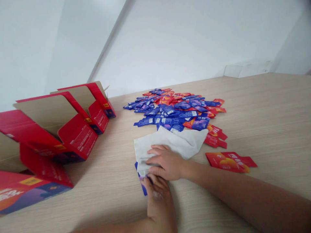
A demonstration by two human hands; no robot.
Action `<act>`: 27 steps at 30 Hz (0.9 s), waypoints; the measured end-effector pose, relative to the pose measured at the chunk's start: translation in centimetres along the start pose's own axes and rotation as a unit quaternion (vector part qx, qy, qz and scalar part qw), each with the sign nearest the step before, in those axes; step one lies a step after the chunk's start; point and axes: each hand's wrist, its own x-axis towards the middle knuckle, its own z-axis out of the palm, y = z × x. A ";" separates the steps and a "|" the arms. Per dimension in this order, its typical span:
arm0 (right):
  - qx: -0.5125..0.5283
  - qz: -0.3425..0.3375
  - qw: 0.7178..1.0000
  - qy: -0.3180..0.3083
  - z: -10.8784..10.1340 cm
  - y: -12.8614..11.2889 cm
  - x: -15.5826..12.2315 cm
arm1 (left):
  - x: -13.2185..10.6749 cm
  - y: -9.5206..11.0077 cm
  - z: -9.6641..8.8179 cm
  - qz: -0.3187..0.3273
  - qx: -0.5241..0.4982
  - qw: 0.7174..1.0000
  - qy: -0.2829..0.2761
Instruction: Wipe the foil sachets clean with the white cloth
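A grey-white cloth (179, 142) lies loosely bunched on the table. My right hand (166, 161) rests on it with fingers spread, pressing it down over a blue-purple packet (144, 188). Most of that packet is hidden under the cloth; its left edge and near end show. With fingers bent, my left hand (156, 191) grips the packet's near part, and its fingertips are close to the right thumb. To the right of my hands, a red-orange packet (228, 161) lies flat by itself.
Beyond the cloth spreads a pile of blue and red flat packets (170, 110). Several open red cardboard boxes (77, 136) stand in a row on the left. A white wall (194, 42) rises behind the wooden table (267, 129), with a pale flat object (247, 69) at its far edge.
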 end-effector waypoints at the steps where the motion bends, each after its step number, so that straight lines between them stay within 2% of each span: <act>1: 0.001 -0.003 1.000 -0.002 0.0 0.0 0.0 | 0.0 0.2 0.2 -0.004 0.003 1.000 -0.004; 9: 0.021 -0.066 0.997 -0.018 -0.2 0.3 -0.2 | -0.2 1.6 1.5 -0.042 -0.004 0.999 0.002; 19: -0.001 0.007 1.000 0.000 -0.1 -0.1 0.0 | -0.1 1.0 0.9 -0.021 0.008 1.000 0.017; 27: 0.022 -0.061 0.998 -0.016 0.0 0.4 -0.2 | -0.3 1.3 1.2 -0.032 0.017 0.999 0.009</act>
